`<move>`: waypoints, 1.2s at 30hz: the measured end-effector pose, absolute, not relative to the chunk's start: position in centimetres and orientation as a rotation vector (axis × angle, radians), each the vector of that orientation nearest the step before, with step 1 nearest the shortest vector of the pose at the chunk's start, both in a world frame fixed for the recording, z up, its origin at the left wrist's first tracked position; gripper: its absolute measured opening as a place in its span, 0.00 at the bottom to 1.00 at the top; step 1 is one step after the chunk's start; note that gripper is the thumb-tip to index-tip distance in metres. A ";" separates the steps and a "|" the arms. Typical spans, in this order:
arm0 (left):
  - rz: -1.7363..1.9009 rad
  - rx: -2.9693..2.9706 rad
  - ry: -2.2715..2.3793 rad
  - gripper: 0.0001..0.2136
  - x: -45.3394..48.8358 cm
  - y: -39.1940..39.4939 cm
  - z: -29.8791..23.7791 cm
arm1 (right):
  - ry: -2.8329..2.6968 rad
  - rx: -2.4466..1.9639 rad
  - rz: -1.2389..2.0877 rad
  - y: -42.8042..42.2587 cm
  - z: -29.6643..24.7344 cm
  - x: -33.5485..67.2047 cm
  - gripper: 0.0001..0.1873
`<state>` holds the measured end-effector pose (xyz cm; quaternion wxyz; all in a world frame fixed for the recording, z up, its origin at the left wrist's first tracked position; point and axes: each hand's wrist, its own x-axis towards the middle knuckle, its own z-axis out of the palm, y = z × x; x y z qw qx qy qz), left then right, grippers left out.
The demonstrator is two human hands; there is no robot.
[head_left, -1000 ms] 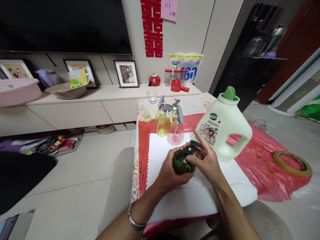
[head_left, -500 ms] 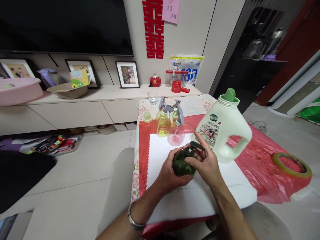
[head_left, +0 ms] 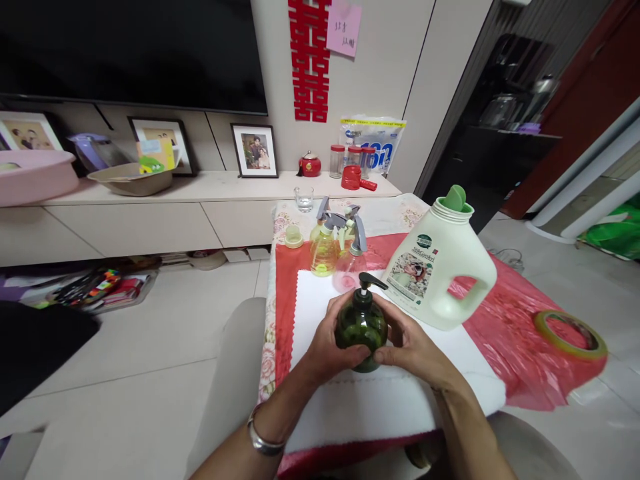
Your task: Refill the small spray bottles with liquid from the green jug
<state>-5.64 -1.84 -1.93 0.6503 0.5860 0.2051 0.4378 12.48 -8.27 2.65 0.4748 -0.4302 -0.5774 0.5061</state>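
Observation:
A round dark green pump bottle (head_left: 361, 325) with a black pump head stands upright over a white cloth (head_left: 375, 393). My left hand (head_left: 327, 343) wraps its left side and my right hand (head_left: 413, 343) cups its right side, so both are closed on it. Just behind stand a pink spray bottle (head_left: 349, 267) and a yellow spray bottle (head_left: 324, 250). A large pale green detergent jug (head_left: 443, 267) with an open green spout leans to the right of my hands.
A red plastic sheet (head_left: 505, 333) covers the small table, with a tape roll (head_left: 570, 332) at its right. A glass (head_left: 303, 198) and a small green cap (head_left: 293, 235) sit at the far end. A low cabinet (head_left: 150, 213) with photo frames runs behind.
My right hand left the pump head and dropped to the bottle's side. The bottle went from tilted to upright, held between both hands.

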 end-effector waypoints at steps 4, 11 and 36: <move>0.970 1.408 0.485 0.50 -5.9 -1.6 -2.3 | -1.373 -1.042 1.260 -8.6 2.0 12.2 0.55; 0.854 1.227 0.350 0.57 -5.6 -1.9 -2.0 | -1.371 -1.058 1.227 -8.9 1.2 11.5 0.61; 0.742 1.270 0.676 0.24 -5.0 -2.1 -2.4 | -0.886 -1.127 0.390 -17.4 11.8 19.3 0.49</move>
